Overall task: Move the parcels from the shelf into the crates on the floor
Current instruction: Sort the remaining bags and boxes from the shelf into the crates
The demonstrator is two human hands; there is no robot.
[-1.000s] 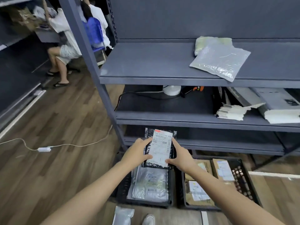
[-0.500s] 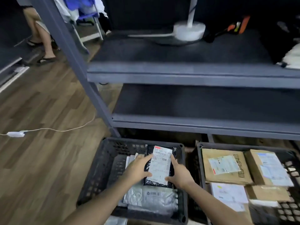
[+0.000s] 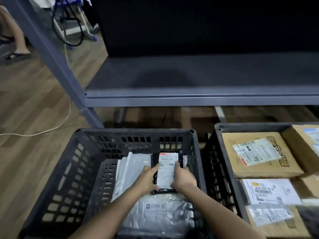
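Observation:
A small black parcel (image 3: 166, 171) with a white shipping label lies low inside the left black crate (image 3: 136, 138), on top of grey plastic mailer bags (image 3: 158, 209). My left hand (image 3: 146, 178) holds its left edge with the thumb on the label. My right hand (image 3: 183, 178) grips its right edge the same way. Both forearms reach down into the crate. The bottom grey shelf (image 3: 198, 99) above the crates carries no parcels in this view.
A second black crate (image 3: 217, 135) on the right holds several cardboard boxes (image 3: 259, 154) with labels. A grey shelf post (image 3: 51, 54) slants at the left. A white cable (image 3: 65, 118) crosses the wooden floor. A person's leg (image 3: 15, 35) shows at the far left.
Both hands have lowered the black parcel from in front of the shelf down into the left crate. The view has tilted down toward the crates.

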